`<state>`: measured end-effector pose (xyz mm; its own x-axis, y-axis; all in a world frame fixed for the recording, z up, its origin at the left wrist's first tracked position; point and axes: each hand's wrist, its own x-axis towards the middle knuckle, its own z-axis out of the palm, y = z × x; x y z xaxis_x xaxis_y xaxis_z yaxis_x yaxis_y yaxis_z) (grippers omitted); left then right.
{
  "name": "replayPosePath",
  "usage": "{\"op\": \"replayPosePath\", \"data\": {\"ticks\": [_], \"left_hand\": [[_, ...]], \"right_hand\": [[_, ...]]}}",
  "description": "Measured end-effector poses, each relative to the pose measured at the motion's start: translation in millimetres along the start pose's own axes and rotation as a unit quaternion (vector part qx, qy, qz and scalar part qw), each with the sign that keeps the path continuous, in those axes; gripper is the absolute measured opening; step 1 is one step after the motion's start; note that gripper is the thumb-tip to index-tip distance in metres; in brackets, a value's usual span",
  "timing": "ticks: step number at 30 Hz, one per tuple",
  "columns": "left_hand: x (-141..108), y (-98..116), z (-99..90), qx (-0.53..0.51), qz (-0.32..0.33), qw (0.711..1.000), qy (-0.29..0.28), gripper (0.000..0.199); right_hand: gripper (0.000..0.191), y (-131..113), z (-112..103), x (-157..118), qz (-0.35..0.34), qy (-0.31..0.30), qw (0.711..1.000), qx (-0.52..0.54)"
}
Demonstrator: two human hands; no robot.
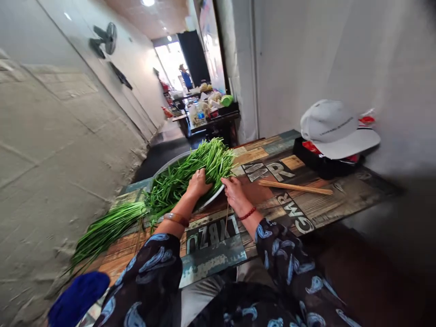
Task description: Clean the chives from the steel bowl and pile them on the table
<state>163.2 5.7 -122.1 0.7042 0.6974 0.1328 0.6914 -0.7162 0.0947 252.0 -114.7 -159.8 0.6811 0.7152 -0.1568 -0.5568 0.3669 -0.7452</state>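
Note:
A big heap of green chives (190, 170) fills a round metal basin (218, 195) on the table. My left hand (198, 184) lies on the heap, its thumb apart from the other fingers, whose tips are partly hidden among the stalks. Just right of the basin's rim, my right hand (234, 193) is closed in a pinch on a thin wooden skewer (227, 220) that points down toward the table. More chives (109, 229) lie in a long bundle to the left of the basin. A bunch of wooden skewers (296, 187) rests to the right of my right hand.
The wood-patterned table (214, 261) runs along a white wall. At its right end a white cap (327, 127) sits on a black box (311, 161). A blue cloth-like item (80, 297) is at lower left. Farther back are a cluttered table (214, 122) and a person (185, 77).

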Motion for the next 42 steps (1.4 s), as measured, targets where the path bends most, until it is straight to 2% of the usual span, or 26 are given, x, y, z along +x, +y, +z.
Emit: {"op": "replayPosePath", "data": {"ticks": [4,9,12,14,17,20,25,28,29,30,33,35,36,38,42], "left_hand": [[26,24,6.3,-0.026,0.071,0.997,-0.004,0.069],[48,67,8.7,-0.061,0.137,0.989,-0.018,0.077],[57,89,11.5,-0.091,0.137,0.986,-0.030,0.084],[63,95,13.2,-0.115,0.117,0.986,-0.027,0.073],[71,93,7.2,-0.163,0.080,0.983,-0.008,0.043],[70,80,-14.0,-0.229,0.066,0.971,0.030,0.024],[55,57,-60.0,-0.362,0.066,0.926,0.082,0.026],[43,45,-86.6,-0.454,0.068,0.880,0.121,0.022],[38,42,-95.6,-0.461,0.071,0.873,0.140,0.019],[31,38,-104.3,-0.448,0.077,0.876,0.162,0.017],[-1,25,-124.7,-0.313,0.111,0.914,0.233,0.012],[-34,17,-126.5,-0.193,0.140,0.939,0.248,0.015],[-53,14,-122.0,-0.131,0.151,0.950,0.240,0.020],[-93,7,-100.9,-0.014,0.174,0.966,0.192,0.026],[-158,-4,-30.5,0.156,0.181,0.970,0.050,0.020]], "right_hand": [[0.039,-15,-17,7,-0.047,0.046,0.998,0.011],[0.038,-35,-45,15,-0.085,0.073,0.994,0.019],[0.039,-43,-58,20,-0.087,0.087,0.992,0.019],[0.040,-45,-63,25,-0.082,0.087,0.993,0.018],[0.043,-45,-65,27,-0.079,0.085,0.993,0.023],[0.048,-45,-63,24,-0.087,0.079,0.992,0.035],[0.052,-47,-59,21,-0.110,0.062,0.990,0.058],[0.053,-46,-59,21,-0.110,0.052,0.991,0.060],[0.053,-46,-60,21,-0.110,0.051,0.991,0.059],[0.053,-46,-60,21,-0.110,0.051,0.991,0.057],[0.051,-44,-61,21,-0.114,0.056,0.990,0.054],[0.048,-44,-61,22,-0.118,0.062,0.990,0.051],[0.046,-43,-61,22,-0.121,0.064,0.989,0.049],[0.044,-43,-61,23,-0.124,0.070,0.989,0.044],[0.045,-41,-64,24,-0.120,0.087,0.989,0.023]]}}
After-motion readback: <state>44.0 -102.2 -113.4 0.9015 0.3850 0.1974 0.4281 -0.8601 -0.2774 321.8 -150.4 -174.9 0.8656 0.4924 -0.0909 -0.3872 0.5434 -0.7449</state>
